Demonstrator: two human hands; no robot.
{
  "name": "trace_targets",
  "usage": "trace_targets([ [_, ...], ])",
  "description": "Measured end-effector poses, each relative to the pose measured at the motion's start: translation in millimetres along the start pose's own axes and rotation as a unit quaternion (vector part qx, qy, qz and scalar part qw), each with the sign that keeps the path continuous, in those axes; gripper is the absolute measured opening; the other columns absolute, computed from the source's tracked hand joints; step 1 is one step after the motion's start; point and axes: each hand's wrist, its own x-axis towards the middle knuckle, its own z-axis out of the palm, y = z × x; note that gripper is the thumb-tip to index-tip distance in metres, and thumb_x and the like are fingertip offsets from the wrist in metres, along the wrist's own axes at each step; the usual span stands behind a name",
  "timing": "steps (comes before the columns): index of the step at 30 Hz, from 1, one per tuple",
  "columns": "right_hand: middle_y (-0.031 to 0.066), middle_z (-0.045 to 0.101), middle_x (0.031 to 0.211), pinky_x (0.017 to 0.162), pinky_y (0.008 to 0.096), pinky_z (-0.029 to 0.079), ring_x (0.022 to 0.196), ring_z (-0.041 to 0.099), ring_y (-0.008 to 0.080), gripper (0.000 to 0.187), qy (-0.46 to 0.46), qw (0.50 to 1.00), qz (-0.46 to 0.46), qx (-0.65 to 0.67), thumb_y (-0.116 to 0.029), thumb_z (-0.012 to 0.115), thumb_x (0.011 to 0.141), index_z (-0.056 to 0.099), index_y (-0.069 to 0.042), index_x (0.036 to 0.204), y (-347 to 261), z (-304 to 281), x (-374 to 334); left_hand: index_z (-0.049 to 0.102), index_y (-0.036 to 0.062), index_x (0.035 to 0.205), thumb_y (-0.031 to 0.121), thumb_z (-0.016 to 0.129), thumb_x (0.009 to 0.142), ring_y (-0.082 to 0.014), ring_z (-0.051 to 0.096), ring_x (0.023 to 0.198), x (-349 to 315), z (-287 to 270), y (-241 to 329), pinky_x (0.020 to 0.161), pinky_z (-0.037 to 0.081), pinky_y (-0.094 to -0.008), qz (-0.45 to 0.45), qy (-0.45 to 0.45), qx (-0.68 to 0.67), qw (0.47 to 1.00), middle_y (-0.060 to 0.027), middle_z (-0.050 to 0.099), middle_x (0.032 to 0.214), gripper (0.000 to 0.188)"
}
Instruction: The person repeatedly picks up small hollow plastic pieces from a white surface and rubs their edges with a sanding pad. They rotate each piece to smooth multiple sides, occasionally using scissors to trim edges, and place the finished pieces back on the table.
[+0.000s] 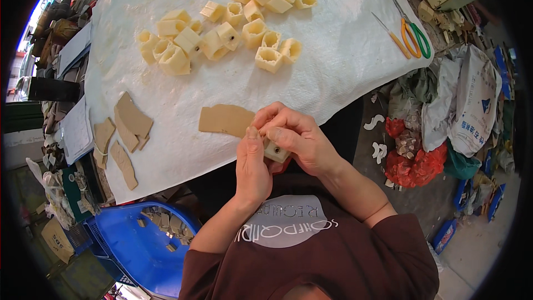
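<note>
Close to my body, at the near edge of the white-covered table, my left hand [254, 164] and my right hand [302, 139] meet around a small cream block [276, 151] with a dark round hole in its face. Fingertips of both hands pinch together at its upper end, and they hide what else is there. A bit of red shows just under the block. Beside my fingers lies a flat tan piece [222, 119] with a wavy upper edge. Farther off, several hollow pale-yellow blocks [269, 59] are heaped in loose groups.
More flat tan pieces [132, 122] lie at the table's left. Scissors [413, 33] with orange and green handles and a thin pointed tool [398, 43] rest at the right. A blue basin [133, 239] stands at lower left, red plastic bags [415, 164] at right.
</note>
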Motion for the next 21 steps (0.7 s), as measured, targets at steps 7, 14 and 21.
trace_targets([
  [7,0.0083,0.052,0.110,0.064,0.0209,0.048,0.081,0.055,0.0106,0.017,-0.074,0.993,-0.073,-0.060,-0.013,0.047,0.091,0.054,0.001,0.099,0.1,-7.6,-4.9,0.047,-0.0028,0.113,0.046,0.032,0.094,-0.0054,0.046,0.060,-3.5,-2.0,2.3,0.044,0.034,-0.0176,0.006,-0.028,-0.016,0.999,-0.0031,0.051,0.078,0.055],
  [14,0.0096,0.053,0.114,0.070,0.0234,0.048,0.088,0.055,0.0130,0.024,-0.043,0.996,0.013,0.082,-0.017,0.042,0.094,0.054,0.000,0.107,8.1,-7.2,-4.4,0.048,0.0061,0.102,0.047,0.038,0.092,-0.0076,0.044,0.055,2.2,1.1,9.7,0.042,0.031,-0.0195,-0.047,-0.017,-0.055,0.997,-0.0016,0.049,0.077,0.043],
  [21,0.0094,0.054,0.112,0.079,0.0259,0.045,0.092,0.053,0.0128,0.024,-0.035,0.992,-0.066,-0.102,-0.013,0.042,0.092,0.055,0.000,0.107,0.8,0.5,-2.8,0.046,0.0061,0.102,0.048,0.037,0.092,-0.0070,0.043,0.055,-0.5,5.5,3.3,0.042,0.030,-0.0205,-0.036,0.031,-0.059,0.997,-0.0023,0.050,0.078,0.044],
])
